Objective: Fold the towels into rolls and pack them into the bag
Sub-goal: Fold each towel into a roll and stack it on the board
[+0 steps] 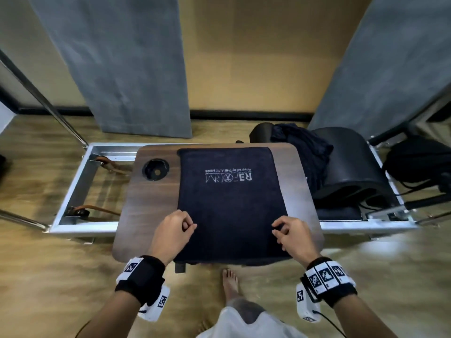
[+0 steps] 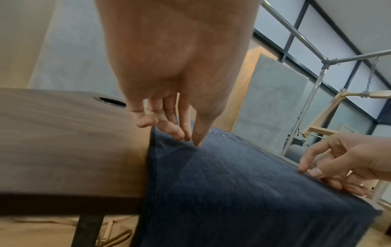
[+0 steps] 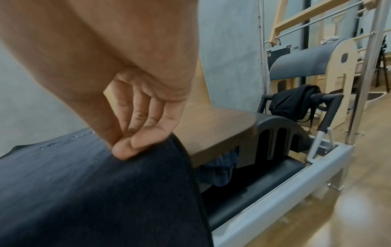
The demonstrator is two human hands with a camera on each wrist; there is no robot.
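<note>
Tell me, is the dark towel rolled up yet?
Not yet. The towel lies spread flat on the wooden table, logo showing; the left hand and right hand pinch its side edges.

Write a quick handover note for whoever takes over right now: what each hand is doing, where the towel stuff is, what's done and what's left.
Left hand: pinching the dark towel near its left edge.
Right hand: pinching it near the right edge.
Towel lies flat on the wooden table, near end hanging over the edge.
Done: towel spread. Left: roll it and pack it. More dark cloth lies behind the table; whether a towel, cannot tell.
</note>
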